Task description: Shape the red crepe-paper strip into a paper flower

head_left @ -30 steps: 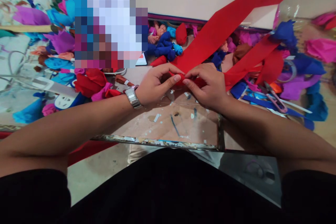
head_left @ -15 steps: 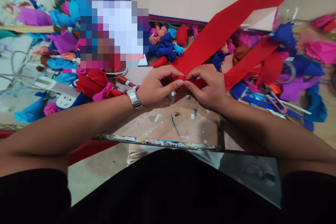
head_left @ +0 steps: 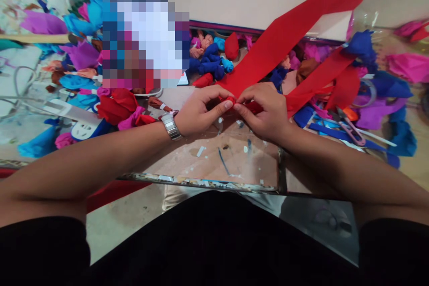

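Observation:
A long red paper strip (head_left: 288, 31) runs from the upper right down to my hands at the middle of the glass-topped table (head_left: 214, 161). My left hand (head_left: 197, 109), with a metal watch on its wrist, pinches the rolled red end of the strip between thumb and fingers. My right hand (head_left: 264, 109) meets it fingertip to fingertip and pinches the same red roll. A second stretch of red strip (head_left: 318, 80) trails off to the right behind my right hand.
Rolled paper buds in blue, red, pink and purple (head_left: 211, 60) lie heaped across the back and both sides. A small thread snip (head_left: 348, 125) and blue paper strips (head_left: 338, 132) lie at the right. A white box edge (head_left: 241, 6) runs along the back.
My fingertips have shifted slightly on the red roll and closed tighter together. The arms and the strip stay where they were.

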`<state>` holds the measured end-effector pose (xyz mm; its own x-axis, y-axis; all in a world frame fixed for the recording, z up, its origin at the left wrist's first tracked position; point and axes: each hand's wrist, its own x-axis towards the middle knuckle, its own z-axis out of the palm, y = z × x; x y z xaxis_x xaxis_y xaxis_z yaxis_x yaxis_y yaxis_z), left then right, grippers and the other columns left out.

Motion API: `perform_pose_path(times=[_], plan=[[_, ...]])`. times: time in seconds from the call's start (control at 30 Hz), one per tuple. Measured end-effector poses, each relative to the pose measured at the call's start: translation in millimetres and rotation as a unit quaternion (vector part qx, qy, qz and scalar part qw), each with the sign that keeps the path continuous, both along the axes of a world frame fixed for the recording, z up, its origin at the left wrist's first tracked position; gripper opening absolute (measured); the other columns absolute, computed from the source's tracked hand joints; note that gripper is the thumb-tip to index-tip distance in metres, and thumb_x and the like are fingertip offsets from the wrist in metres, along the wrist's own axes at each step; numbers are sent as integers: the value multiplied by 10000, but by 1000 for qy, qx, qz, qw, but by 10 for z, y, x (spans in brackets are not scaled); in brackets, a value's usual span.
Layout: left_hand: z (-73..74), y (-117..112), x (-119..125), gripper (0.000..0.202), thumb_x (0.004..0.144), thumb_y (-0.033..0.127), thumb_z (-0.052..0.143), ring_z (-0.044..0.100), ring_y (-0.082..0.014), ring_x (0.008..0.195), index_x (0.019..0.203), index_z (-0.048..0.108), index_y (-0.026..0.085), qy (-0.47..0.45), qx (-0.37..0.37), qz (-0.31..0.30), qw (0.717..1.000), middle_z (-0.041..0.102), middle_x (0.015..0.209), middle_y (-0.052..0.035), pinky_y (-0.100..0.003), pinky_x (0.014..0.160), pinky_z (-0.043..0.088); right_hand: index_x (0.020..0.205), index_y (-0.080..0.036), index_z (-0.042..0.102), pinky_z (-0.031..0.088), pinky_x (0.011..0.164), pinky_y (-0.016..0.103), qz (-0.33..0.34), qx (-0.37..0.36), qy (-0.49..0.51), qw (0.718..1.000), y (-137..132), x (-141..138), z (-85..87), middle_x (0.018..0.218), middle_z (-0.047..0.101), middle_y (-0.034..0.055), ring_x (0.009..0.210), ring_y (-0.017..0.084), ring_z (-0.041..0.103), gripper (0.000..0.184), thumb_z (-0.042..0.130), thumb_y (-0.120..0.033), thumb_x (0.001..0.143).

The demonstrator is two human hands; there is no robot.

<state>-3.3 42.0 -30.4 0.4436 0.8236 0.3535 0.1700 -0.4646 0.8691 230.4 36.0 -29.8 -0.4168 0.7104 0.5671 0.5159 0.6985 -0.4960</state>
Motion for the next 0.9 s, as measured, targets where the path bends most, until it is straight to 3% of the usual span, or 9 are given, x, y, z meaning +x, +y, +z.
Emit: perform_pose_path(times=[0.3,0.53,0.9], plan=[[21,5,-7,442,1012,589,708,684,-145,823,1020,792,156,8,18,-28,999,790,949,-92,-276,767,527,926,-248,682,464,885,424,-10,-6,16,1000,1,-3,-9,881,769,28,851,225,703,288,719,-518,1021],[9,11,-9,503,1047,631,625,662,-140,790,1007,768,151,23,20,-26,999,767,911,-79,-274,759,521,1047,-263,710,484,883,428,11,-25,17,999,1,-16,17,934,771,30,863,222,697,259,700,-521,1041],[8,12,-19,486,1072,601,588,640,-137,779,956,745,156,36,28,-33,998,745,879,-66,-283,772,507,1051,-256,699,472,846,408,24,-15,8,1000,11,-11,-5,926,760,29,848,210,683,240,694,-495,1047]])
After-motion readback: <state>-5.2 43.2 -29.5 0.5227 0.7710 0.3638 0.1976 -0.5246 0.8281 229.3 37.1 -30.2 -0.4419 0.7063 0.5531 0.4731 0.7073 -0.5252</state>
